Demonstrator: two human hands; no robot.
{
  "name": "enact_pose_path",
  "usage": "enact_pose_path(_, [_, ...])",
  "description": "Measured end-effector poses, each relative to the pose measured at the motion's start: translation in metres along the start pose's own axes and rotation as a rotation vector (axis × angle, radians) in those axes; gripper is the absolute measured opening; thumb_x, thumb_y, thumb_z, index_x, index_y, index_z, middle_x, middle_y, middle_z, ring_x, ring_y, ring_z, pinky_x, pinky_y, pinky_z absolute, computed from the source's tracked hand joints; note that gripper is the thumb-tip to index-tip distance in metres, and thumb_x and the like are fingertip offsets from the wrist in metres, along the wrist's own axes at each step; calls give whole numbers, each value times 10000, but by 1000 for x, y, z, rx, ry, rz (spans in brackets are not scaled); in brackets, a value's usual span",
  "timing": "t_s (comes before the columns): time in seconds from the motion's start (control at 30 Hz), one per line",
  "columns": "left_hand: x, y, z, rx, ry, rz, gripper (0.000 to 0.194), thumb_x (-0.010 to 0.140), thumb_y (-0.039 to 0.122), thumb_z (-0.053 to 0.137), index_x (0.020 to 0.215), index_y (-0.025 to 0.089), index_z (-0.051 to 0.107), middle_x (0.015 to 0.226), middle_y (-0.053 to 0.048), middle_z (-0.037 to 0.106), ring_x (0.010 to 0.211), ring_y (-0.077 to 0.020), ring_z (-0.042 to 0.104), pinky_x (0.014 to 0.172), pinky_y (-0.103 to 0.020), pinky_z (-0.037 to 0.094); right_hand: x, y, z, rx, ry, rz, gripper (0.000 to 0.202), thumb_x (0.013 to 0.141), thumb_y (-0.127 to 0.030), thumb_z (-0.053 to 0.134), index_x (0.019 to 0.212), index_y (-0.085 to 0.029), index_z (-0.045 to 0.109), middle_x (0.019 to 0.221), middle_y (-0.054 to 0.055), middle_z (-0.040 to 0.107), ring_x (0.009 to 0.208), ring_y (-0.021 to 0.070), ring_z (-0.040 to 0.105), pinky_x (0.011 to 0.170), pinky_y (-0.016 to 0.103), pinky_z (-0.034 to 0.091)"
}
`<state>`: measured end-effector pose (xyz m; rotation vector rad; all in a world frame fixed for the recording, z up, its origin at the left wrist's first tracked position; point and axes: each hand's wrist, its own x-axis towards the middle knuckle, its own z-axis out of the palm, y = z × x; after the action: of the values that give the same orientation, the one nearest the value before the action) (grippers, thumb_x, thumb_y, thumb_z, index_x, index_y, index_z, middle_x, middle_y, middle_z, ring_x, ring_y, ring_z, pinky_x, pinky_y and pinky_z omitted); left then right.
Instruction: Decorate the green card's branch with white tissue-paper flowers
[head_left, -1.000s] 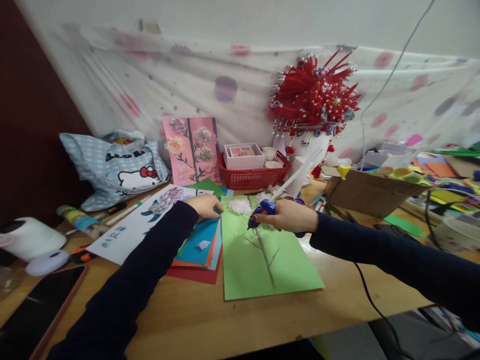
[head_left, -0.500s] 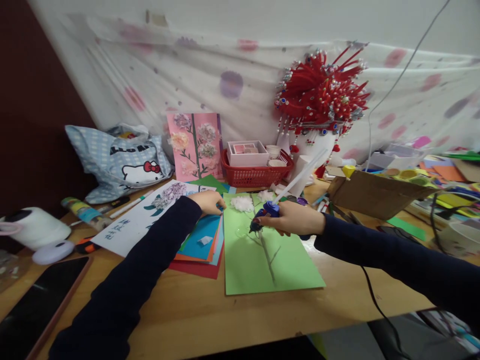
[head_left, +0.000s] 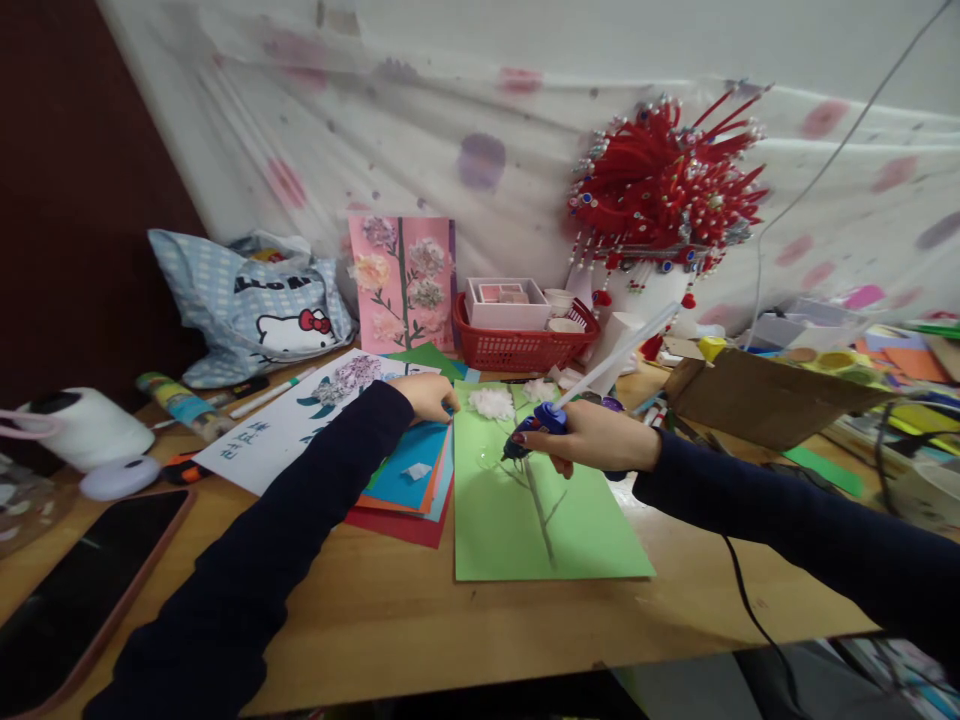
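**Glue gun (head_left: 543,418) over green sheet (head_left: 487,535)**

Right hand (head_left: 604,435): fingers wrapped around it; nozzle (head_left: 511,453) above sheet's left half. Left hand (head_left: 426,396): fingers curled at sheet's far-left edge; cannot tell whether gripping. White flower (head_left: 491,404): sheet's far end.

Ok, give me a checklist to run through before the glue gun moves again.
Right hand gripping the glue gun: ok.
Glue stick in the gun's back: ok.
Left hand away from the nozzle: ok, it is by the sheet's upper left corner.
Black cord off the green sheet: ok.
Nozzle clear of the sheet's surface: cannot tell.
Gun hot: cannot tell.
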<state>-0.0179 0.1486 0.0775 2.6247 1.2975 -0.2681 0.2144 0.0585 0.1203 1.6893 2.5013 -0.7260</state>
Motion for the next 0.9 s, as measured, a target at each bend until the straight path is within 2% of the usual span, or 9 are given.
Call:
enact_pose_path(0.17, [-1,2,-1,21,6,7,418,720,229,583,1133,197,639,1135,-52,654,996,-195,607,826,-213,415,1,-4,2,-42,23,35,638,797,-656,368,445,-155,547,480,46,595,451,103,534,512,223,403])
enact_pose_path(0.3, [0,3,0,29,9,11,422,720,228,588,1137,191,637,1129,-59,657,989,-200,609,810,-214,420,4,-4,4,-66,69,45,578,776,-664,401,561,-165,599,484,15,571,424,94,498,457,221,363])
enact_pose_path(0.47, [2,0,2,10,17,17,432,723,259,604,1143,167,632,1131,-74,654,985,-206,610,796,-214,424,7,-3,5,14,1,-67,598,812,-622,385,497,-153,582,530,47,628,491,105,559,556,226,431])
enact_pose_path(0.57, [3,-1,2,-3,19,10,419,720,267,607,1129,182,642,1118,-63,662,965,-201,617,790,-213,427,9,-6,7,-8,10,-100,626,809,-636,373,467,-151,572,523,55,624,492,112,559,565,234,436])
enact_pose_path(0.77, [2,1,3,-40,39,-5,382,694,245,620,1069,205,676,1052,-47,690,908,-197,632,772,-215,431,12,-15,10,-94,95,-25,563,769,-663,405,685,-162,647,497,9,562,442,108,497,426,216,346])
enact_pose_path(0.9, [2,0,3,-77,53,-20,365,668,245,641,1029,226,692,1001,-28,707,876,-187,636,764,-209,432,17,-14,11,-58,56,-53,595,788,-658,385,616,-146,635,512,32,599,450,102,519,462,211,379])
